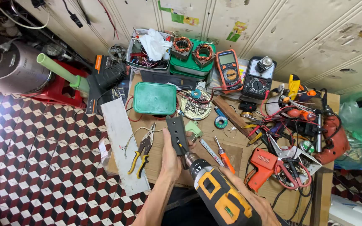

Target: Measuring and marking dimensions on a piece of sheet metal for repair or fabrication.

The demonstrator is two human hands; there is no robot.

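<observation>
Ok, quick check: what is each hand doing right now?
Left hand: closed around a dark plastic part, holding it upright.
Right hand: gripping the yellow-and-black cordless drill, whose tip meets the part.

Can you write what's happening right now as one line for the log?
left hand: holds dark plastic part | right hand: grips orange cordless drill | bit tip: on part | pliers: lying left

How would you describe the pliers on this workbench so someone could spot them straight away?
Start at the green rectangular box near the back of the cluttered wooden bench. Come down and slightly left to the long pale board lying along the bench's left edge. The pliers rest on it with jaws pointing away, left of the left hand; their yellow-and-black handles set them apart from the red-handled scissors far right.
</observation>
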